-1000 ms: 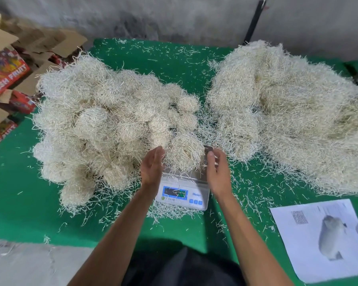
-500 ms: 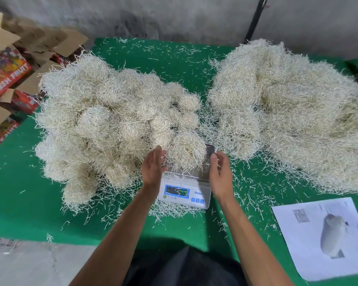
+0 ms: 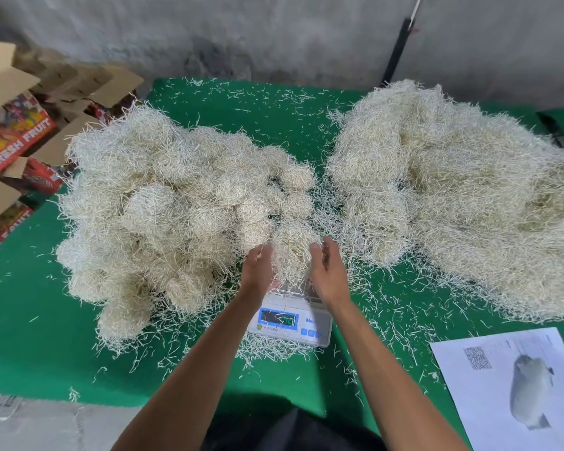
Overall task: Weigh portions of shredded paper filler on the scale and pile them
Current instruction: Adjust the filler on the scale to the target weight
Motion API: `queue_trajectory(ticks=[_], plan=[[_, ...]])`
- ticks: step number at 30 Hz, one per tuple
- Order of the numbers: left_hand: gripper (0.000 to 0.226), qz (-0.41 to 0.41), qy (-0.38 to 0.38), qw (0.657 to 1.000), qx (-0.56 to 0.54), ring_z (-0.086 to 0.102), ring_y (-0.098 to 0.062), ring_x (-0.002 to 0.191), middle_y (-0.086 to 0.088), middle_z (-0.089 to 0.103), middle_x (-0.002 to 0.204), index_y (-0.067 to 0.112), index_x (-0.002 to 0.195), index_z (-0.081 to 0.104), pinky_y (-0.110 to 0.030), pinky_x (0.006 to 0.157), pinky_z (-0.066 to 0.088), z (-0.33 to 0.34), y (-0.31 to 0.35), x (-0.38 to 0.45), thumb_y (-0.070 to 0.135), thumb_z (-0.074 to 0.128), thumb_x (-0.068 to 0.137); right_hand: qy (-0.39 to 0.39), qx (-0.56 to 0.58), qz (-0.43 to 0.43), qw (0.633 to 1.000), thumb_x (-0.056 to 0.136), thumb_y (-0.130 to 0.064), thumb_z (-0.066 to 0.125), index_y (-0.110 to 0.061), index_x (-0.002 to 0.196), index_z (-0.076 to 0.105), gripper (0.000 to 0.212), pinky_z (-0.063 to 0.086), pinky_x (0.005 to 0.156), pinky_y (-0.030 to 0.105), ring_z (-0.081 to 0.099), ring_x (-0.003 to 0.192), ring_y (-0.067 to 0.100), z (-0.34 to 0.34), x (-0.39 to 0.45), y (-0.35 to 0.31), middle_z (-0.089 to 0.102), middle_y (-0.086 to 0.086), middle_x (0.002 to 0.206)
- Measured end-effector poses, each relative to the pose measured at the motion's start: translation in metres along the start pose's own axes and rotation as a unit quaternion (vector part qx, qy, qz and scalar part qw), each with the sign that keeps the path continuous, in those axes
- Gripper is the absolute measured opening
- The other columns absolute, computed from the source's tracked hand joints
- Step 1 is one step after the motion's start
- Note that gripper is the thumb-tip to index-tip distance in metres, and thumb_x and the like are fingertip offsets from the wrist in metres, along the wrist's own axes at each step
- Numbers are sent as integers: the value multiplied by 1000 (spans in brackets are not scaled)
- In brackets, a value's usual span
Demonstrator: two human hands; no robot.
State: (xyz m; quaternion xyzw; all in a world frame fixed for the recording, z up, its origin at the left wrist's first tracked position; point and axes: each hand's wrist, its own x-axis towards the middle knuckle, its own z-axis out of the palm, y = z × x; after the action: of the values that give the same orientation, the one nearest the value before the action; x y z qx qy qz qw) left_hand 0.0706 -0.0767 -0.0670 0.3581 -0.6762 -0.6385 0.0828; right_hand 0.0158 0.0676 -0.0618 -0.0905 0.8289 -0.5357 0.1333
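**Portion lifting off scale**

Both hands have closed in since a second ago. Left hand (image 3: 258, 270) and right hand (image 3: 328, 271) cup the paper portion (image 3: 292, 252), fingers curled around it, over the scale (image 3: 290, 320) on the green table (image 3: 30, 336), beside the weighed pile (image 3: 163, 206).

The scale (image 3: 290, 319) display is too blurred to read, its platform mostly hidden under a paper clump (image 3: 292, 252). The printed sheet (image 3: 515, 385) runs off the right edge.

Matt green felt-like cloth covers the surface (image 3: 274, 125); shredded paper filler (image 3: 176, 206) looks wiry; scale (image 3: 290, 323) is glossy white plastic.
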Motion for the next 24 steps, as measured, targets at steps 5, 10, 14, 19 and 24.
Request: queue_trajectory(ticks=[5,10,14,19,24], plan=[[91,-11,-43,997,59,34,-26,145,-8,29,162,17,158,24,-35,109,31,7,17,5,60,65,89,-20,40,76,996,93,-74,51,-17,162,20,95,44,113,48,58,130,27,6,16,-18,42,11,155],[69,55,-25,998,36,41,-15,131,-7,37,157,18,152,38,-28,102,30,1,42,11,35,70,93,-19,179,127,975,76,-95,51,-21,164,16,121,51,102,64,64,122,24,-10,13,-29,55,18,144],[64,84,-118,986,83,46,-2,123,-2,40,154,15,152,39,-17,96,36,9,52,10,26,67,95,-121,284,135,941,62,-84,78,-25,166,12,136,18,123,65,12,158,32,-21,19,-34,11,7,173],[54,98,-145,983,44,66,-2,99,4,59,130,27,139,54,-14,75,53,4,51,10,40,73,90,-62,276,146,948,67,-57,89,2,160,19,130,24,125,55,52,130,34,-38,34,-27,52,19,141],[45,70,-78,994,-8,70,-20,98,-8,67,115,8,121,66,-25,71,59,4,48,13,27,82,83,-30,300,137,944,56,-58,95,-2,162,14,145,24,123,55,28,152,33,-44,42,-22,28,17,166]])
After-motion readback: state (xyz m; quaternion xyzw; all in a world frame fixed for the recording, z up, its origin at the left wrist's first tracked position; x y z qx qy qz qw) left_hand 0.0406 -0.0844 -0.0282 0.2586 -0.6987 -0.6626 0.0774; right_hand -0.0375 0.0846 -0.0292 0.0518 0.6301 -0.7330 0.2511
